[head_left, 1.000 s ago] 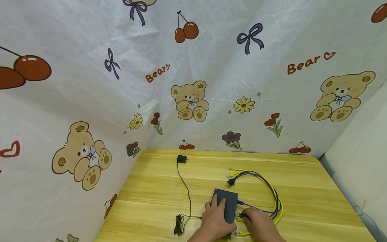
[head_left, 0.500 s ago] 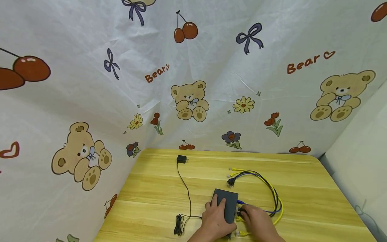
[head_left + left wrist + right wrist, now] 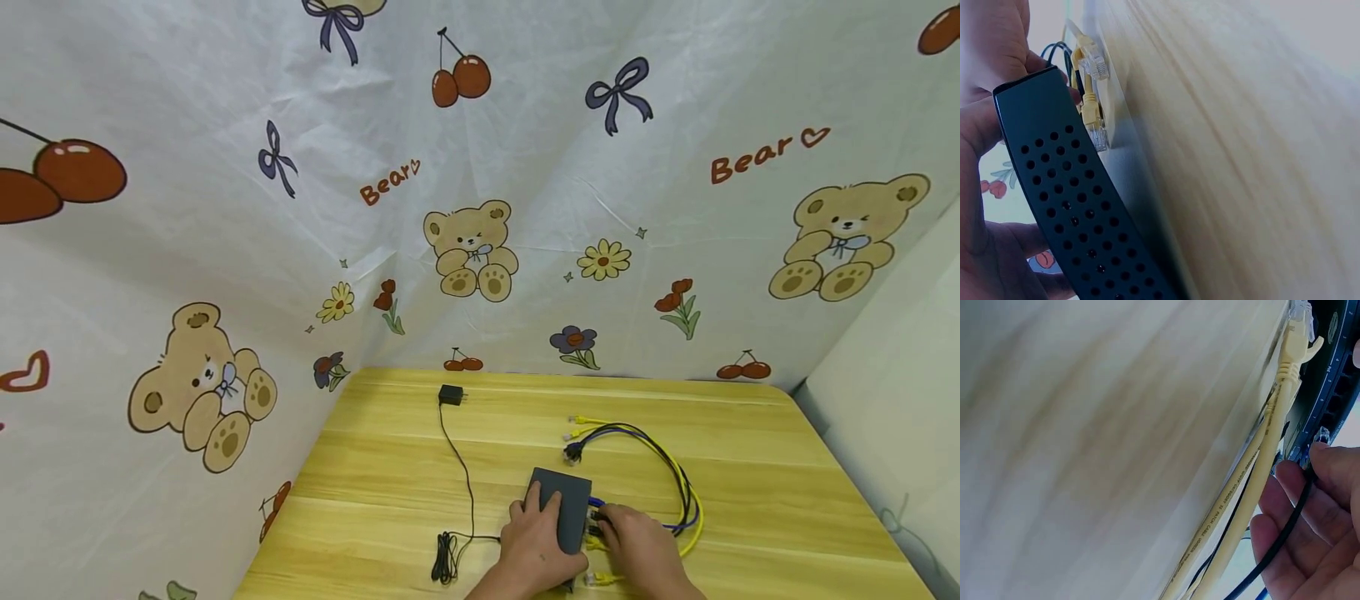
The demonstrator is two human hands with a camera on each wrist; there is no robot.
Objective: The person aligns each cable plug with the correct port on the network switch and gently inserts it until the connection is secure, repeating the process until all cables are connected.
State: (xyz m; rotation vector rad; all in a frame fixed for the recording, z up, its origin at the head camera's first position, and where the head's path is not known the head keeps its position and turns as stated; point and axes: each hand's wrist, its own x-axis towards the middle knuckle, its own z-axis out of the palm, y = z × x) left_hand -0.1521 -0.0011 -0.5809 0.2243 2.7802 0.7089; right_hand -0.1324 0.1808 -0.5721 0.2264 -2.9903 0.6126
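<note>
My left hand [image 3: 534, 542] spans the top of a dark network switch [image 3: 573, 493], with the thumb at its port side. In the left wrist view, the perforated end [image 3: 1079, 194] of the switch faces the camera. My right hand [image 3: 641, 546] pinches the plug end of a black Ethernet cable [image 3: 1285, 531]. The cable's clear connector [image 3: 1322, 434] is right at the row of ports [image 3: 1335, 400]. A blue Ethernet cable's plug [image 3: 596, 502] sits at the same side, farther back. Yellow Ethernet cables [image 3: 1260, 469] lie beside the ports, with loose plugs near the switch's front.
A black power adapter [image 3: 451, 394] lies at the back left of the wooden table [image 3: 360, 467]. Its cord runs to a coiled bundle [image 3: 444, 557] and on to the switch. Behind the switch are the cables' other plugs [image 3: 573, 452]. A bear-print sheet [image 3: 517, 167] hangs behind.
My right hand has shifted slightly away from me and leftward along the port side, carrying the black cable's plug from the front plugs closer to the blue one. My left hand stays put.
</note>
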